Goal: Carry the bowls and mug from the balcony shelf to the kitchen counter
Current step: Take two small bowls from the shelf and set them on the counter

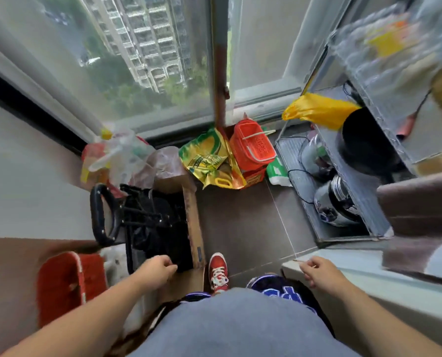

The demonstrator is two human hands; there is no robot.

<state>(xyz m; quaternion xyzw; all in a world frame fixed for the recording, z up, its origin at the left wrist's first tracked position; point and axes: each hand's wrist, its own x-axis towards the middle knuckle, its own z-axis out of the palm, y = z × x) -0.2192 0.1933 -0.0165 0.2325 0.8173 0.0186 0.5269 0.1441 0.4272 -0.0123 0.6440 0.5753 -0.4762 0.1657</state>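
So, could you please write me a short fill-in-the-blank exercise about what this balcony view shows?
1. The perforated basket below the window is coloured ____.
2. The plastic bag draped over the metal shelf on the right is ____.
3. The left hand and right hand are both holding ____.
4. The shoe on the tiled floor is red with ____ laces.

Missing words: orange; yellow; nothing; white

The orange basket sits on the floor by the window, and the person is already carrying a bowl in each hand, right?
Not quite. The head view shows the orange basket by the window, but the left hand and right hand are both empty, carrying no bowls.
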